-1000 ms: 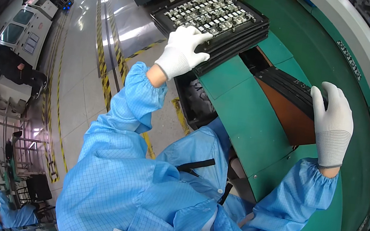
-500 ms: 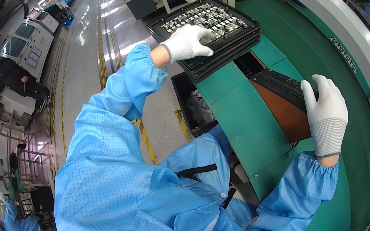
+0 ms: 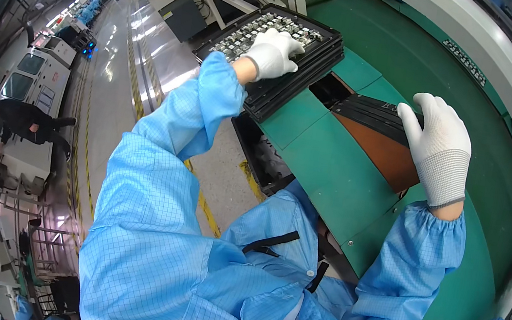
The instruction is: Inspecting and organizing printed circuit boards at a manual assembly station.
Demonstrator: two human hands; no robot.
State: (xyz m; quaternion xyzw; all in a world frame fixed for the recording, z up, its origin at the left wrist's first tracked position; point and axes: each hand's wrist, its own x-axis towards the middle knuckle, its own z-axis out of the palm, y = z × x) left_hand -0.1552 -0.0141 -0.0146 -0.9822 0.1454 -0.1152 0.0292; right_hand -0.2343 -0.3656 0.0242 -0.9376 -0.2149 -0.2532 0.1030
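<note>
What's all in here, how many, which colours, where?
Table: one, green, centre
Tray stack: one, black, table's far end
Small parts: many, silvery and white, on tray stack
Slanted stack: one, black and brown, centre right
Bin: one, black, left of table
Box: one, dark grey, left of tray stack
Floor stripes: several, yellow, left
Windowed machine: one, white, far left
Person: one, dark clothes, far left
Sleeves: two, blue, lower centre
Left hand: one, white, over small parts
Right hand: one, white, by slanted stack
</note>
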